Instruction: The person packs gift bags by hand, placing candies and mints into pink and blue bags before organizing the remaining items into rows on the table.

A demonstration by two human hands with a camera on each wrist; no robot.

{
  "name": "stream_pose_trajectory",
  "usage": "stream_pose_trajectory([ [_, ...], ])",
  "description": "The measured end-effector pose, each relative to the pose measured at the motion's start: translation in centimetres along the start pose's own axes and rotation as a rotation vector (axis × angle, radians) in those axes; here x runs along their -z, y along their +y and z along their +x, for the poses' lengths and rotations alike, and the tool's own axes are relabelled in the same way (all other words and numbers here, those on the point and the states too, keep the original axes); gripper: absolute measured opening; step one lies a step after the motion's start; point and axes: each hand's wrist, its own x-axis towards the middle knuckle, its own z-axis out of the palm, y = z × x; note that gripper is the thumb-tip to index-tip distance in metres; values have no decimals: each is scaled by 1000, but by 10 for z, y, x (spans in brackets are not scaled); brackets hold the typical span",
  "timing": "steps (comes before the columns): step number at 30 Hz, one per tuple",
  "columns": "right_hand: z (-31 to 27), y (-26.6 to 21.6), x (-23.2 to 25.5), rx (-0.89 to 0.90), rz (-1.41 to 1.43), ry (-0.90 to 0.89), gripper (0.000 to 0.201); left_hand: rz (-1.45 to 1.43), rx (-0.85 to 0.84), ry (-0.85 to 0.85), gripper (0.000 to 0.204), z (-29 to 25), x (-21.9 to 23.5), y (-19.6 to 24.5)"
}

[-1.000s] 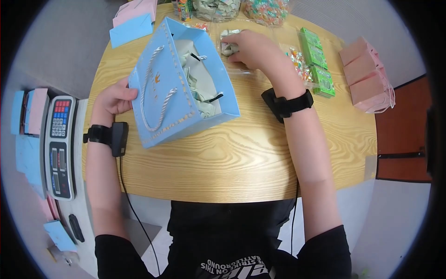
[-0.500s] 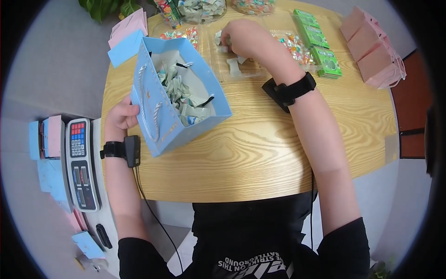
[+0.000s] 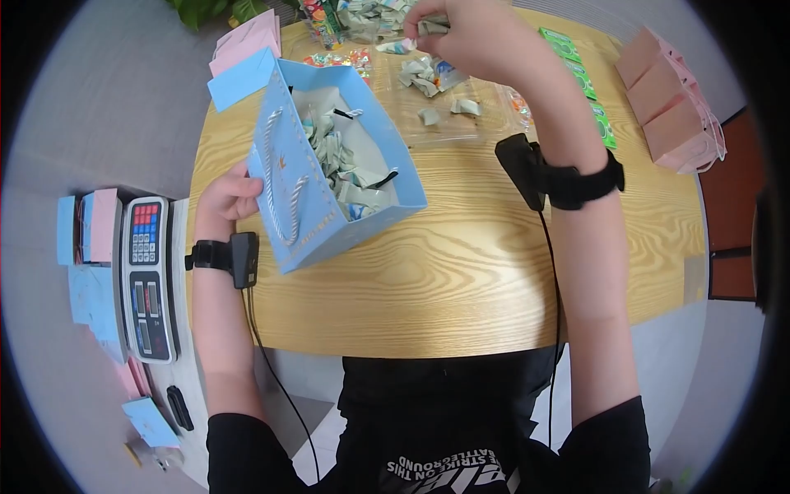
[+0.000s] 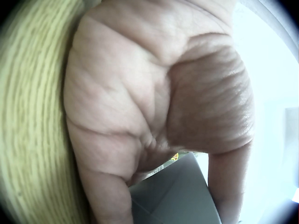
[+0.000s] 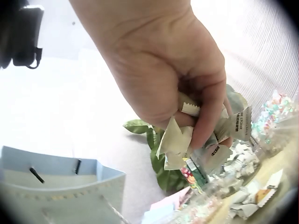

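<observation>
My left hand [image 3: 229, 194] grips the side of a light blue gift bag [image 3: 292, 198]. In the left wrist view, a grey-looking bag panel [image 4: 170, 193] lies between the thumb and fingers. White rope handles and several pale wrapped candies [image 3: 333, 156] show on and in the tilted, wide-mouthed bag. Above a clear plastic tray [image 3: 403, 123], my right hand [image 3: 477, 37] holds a bunch of wrapped candies [image 5: 177, 144] in curled fingers, their wrapper ends sticking out. Other wrapped candies [image 3: 420, 76] lie in the tray below.
Jars of candies [image 3: 374, 16] stand at the back. Green boxes [image 3: 605, 128] line the tray's right, partly behind my right arm. Pink paper bags [image 3: 671, 111] stand at the far right, pink and blue ones [image 3: 243, 74] at the back left. A scale [image 3: 148, 280] sits left of the table.
My right hand has come up out of the tray with wrapped candies and moved to the right. The left hand keeps its grip on the bag, while the head view has shifted.
</observation>
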Motion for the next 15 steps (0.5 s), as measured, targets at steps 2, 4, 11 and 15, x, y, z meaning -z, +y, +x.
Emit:
stream_pose_trajectory([
  [2,-19,-43,23,-173,293,-106,19,-5,15,-22,75,-1,6,1],
  [4,-37,-48,20,90,252,-38,19,-10,29,-46,77,0,8,2],
  [11,-27,-57,-58,387,361,-121,20,-14,27,-85,75,1,14,1],
  [15,-32,-58,-65,410,232,-282,35,-31,9,-83,75,3,9,0],
])
